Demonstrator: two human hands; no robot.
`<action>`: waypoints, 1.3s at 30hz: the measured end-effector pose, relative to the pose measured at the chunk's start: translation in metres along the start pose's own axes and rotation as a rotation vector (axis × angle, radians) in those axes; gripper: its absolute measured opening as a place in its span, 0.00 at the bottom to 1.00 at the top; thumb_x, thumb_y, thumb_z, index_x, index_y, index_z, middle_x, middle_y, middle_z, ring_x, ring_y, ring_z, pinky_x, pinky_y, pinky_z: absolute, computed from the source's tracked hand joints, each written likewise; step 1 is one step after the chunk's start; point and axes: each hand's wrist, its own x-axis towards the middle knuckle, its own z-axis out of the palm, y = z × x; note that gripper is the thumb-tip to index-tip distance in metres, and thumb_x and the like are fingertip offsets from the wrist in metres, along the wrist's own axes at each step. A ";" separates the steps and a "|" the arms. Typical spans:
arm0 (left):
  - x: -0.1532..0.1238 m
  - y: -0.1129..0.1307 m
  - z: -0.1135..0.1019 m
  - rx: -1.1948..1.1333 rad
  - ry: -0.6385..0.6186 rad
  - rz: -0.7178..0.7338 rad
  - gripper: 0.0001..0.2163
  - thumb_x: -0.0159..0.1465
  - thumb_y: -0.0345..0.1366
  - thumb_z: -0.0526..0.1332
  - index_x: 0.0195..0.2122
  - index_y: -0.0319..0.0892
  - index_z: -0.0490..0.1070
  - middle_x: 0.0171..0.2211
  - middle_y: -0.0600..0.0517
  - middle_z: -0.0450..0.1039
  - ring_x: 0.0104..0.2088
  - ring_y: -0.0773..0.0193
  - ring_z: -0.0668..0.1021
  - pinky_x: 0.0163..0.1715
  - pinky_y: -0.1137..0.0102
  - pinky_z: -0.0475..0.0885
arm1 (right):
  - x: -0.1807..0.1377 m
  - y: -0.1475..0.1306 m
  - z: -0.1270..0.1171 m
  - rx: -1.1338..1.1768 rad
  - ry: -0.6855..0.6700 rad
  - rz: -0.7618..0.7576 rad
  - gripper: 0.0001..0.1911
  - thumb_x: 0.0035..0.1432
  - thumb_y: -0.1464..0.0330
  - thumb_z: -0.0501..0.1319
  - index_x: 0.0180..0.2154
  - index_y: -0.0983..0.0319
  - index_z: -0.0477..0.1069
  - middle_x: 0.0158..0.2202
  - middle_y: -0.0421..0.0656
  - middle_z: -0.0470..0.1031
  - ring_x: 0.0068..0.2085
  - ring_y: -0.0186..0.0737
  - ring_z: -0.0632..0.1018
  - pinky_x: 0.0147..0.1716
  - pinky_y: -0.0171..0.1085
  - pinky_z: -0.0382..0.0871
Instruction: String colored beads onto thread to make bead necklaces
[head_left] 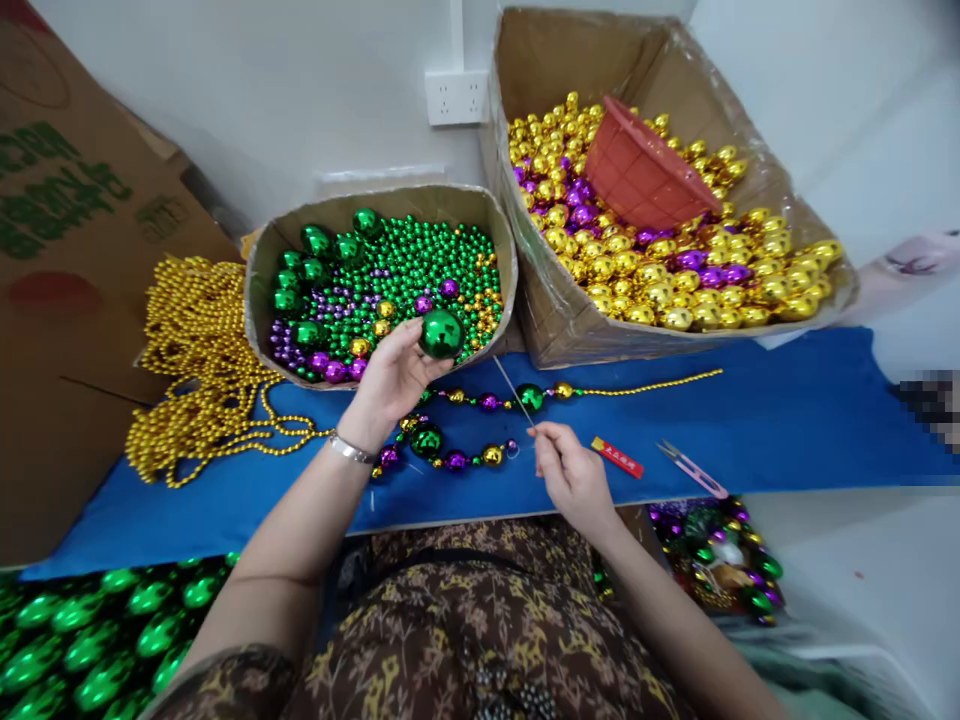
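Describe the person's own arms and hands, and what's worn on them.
Both the left hand and right hand are ungloved. A shiny silver-coloured band circles the left wrist; none shows on the right. The left sleeve is dark brown with a yellowish floral print, leaving the forearm bare.

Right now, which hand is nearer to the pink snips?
Right. The right hand is across the red packet from the snips; the left hand is farther, near the smaller box.
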 end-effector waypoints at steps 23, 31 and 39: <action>-0.023 -0.016 0.034 -0.081 -0.075 -0.032 0.16 0.62 0.39 0.59 0.51 0.49 0.63 0.48 0.48 0.70 0.48 0.57 0.75 0.43 0.57 0.75 | -0.004 -0.003 0.003 -0.164 0.027 -0.142 0.10 0.67 0.67 0.50 0.43 0.59 0.70 0.26 0.40 0.76 0.24 0.36 0.77 0.28 0.33 0.70; -0.030 -0.028 0.036 0.348 0.041 0.389 0.22 0.54 0.40 0.70 0.49 0.48 0.67 0.52 0.47 0.64 0.53 0.55 0.71 0.50 0.60 0.71 | -0.004 -0.001 0.005 -0.236 0.060 -0.163 0.09 0.67 0.69 0.52 0.42 0.61 0.71 0.30 0.42 0.79 0.26 0.35 0.78 0.29 0.32 0.69; -0.041 -0.042 0.045 0.294 -0.126 0.359 0.19 0.59 0.41 0.66 0.50 0.46 0.68 0.51 0.45 0.70 0.54 0.55 0.72 0.55 0.58 0.68 | -0.002 0.002 0.007 -0.199 0.056 -0.134 0.09 0.67 0.69 0.51 0.42 0.60 0.70 0.31 0.43 0.80 0.27 0.35 0.79 0.29 0.32 0.70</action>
